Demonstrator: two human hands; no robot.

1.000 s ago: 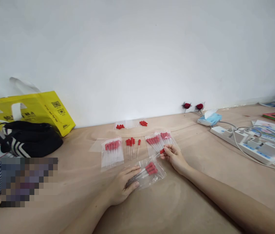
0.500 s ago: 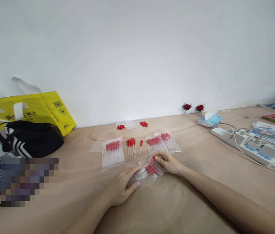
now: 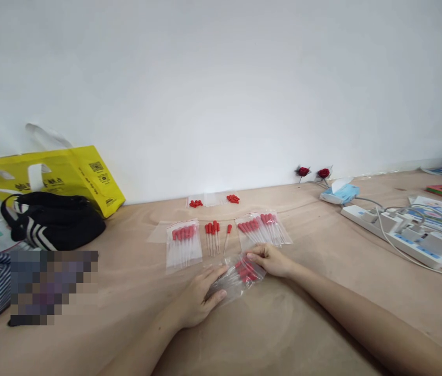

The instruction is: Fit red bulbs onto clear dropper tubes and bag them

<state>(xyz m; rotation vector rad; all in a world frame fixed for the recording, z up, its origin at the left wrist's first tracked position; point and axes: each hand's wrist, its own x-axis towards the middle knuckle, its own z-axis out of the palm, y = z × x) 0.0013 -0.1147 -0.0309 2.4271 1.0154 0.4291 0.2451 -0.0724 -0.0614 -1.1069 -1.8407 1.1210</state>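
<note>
A small clear plastic bag (image 3: pixel 238 277) with several red-capped glass droppers lies on the wooden table between my hands. My left hand (image 3: pixel 201 297) pins its near end flat, fingers on the plastic. My right hand (image 3: pixel 270 259) grips the bag's far, open end by the red caps. Just beyond sit two filled bags, the left filled bag (image 3: pixel 183 244) and the right filled bag (image 3: pixel 262 228), with several loose droppers (image 3: pixel 215 236) lying between them.
Red caps (image 3: pixel 232 198) and empty bags lie by the wall. A yellow bag (image 3: pixel 60 175) and a black striped bag (image 3: pixel 54 222) sit at left. A power strip (image 3: pixel 401 232) with cables, a tissue pack (image 3: pixel 340 190) and papers are at right.
My right hand came back from the right filled bag with a dropper and now holds the open end of the bag under my left hand. The left hand stayed put.
</note>
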